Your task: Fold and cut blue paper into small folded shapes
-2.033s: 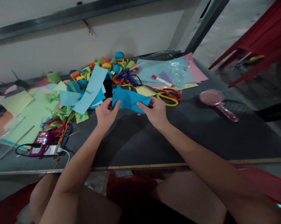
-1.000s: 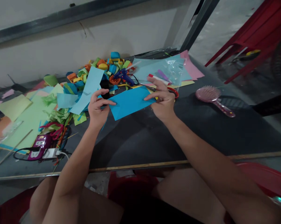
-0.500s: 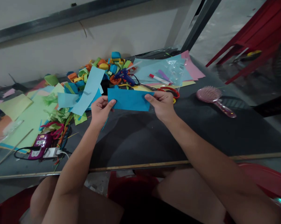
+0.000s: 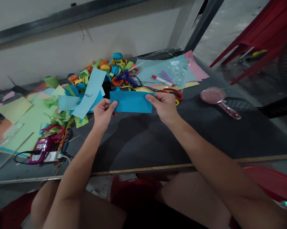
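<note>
I hold a folded blue paper rectangle point(image 4: 131, 101) flat and level above the dark table point(image 4: 157, 140). My left hand point(image 4: 102, 113) pinches its left end between thumb and fingers. Its right end is pinched by my right hand point(image 4: 163, 106). Just behind the paper lie red-and-yellow scissors point(image 4: 174, 94), partly hidden by my right hand, and a blue glue gun point(image 4: 126, 78).
A heap of coloured paper pieces point(image 4: 102, 71) and light blue strips point(image 4: 89, 92) lies behind left. Green and yellow sheets point(image 4: 26, 117), a purple device with a cable point(image 4: 42, 148), a marker point(image 4: 161, 80), a plastic bag point(image 4: 179, 71) and a pink hairbrush point(image 4: 217, 98) are around. Red chairs point(image 4: 260, 35) stand at right.
The crumpled blue paper was spread out, tilted, then folded into a neat rectangle. Both hands now hold it level by its ends, a little farther from me than before.
</note>
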The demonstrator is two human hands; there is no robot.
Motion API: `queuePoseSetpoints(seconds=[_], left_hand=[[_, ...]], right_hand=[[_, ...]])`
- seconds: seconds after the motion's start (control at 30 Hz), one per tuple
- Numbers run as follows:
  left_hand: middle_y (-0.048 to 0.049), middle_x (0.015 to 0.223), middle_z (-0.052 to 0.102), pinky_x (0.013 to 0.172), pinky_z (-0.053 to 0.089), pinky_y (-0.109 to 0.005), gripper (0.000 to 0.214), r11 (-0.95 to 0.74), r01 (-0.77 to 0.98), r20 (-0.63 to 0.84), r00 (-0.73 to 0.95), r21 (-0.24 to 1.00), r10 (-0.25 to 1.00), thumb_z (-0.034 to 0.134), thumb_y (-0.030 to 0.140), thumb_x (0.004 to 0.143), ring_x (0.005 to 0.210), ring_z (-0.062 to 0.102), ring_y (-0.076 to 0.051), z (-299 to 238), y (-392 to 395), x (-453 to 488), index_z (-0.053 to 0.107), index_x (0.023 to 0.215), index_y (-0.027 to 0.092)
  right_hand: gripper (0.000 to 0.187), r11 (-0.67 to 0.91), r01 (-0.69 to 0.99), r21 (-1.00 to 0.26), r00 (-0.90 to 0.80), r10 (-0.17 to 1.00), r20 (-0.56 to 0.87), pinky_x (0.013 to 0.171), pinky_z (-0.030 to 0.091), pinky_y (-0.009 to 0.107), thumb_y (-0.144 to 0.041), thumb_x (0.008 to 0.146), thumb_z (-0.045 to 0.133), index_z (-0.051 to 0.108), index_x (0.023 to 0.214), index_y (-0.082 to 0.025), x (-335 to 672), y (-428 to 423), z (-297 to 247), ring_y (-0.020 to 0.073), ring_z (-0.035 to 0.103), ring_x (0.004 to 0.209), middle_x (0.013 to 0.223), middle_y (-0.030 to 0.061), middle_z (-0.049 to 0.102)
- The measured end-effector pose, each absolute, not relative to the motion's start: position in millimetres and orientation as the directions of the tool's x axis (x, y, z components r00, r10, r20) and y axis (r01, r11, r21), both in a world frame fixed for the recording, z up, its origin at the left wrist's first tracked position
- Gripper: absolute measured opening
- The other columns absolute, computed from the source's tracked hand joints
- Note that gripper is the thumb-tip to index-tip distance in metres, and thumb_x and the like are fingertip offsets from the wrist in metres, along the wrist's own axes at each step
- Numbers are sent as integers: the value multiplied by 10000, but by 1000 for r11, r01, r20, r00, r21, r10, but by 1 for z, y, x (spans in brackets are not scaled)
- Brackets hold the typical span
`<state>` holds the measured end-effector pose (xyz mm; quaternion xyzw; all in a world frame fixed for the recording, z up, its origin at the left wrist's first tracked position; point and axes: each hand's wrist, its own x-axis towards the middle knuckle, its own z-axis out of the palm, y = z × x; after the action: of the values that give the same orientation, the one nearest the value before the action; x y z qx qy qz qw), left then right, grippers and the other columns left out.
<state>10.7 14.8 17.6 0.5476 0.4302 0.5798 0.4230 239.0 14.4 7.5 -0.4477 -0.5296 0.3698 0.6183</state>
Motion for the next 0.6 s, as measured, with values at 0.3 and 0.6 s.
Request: queuePoseSetpoints(seconds=[0.3, 0.6], left_hand=[[-7, 706, 679, 426, 450, -202, 286, -290, 246, 265, 130, 925, 955, 717, 476, 782, 502, 563, -87, 25, 10, 5, 700, 818, 193], [-61, 845, 728, 503, 499, -239, 467, -231, 279, 194, 154, 932, 969, 733, 487, 760, 647, 643, -152, 23, 7, 10, 675, 1109, 182]], right_hand=[[567, -36, -104, -994, -351, 936, 3, 632, 541, 285, -541, 668, 785, 704, 1107, -190, 238, 8, 15, 194, 698, 793, 911, 73, 754], [364, -119, -10, -993, -468, 878, -101, 502, 504, 268, -523, 666, 790, 735, 725, -169, 218, -1, 7, 139, 606, 504, 593, 15, 685]])
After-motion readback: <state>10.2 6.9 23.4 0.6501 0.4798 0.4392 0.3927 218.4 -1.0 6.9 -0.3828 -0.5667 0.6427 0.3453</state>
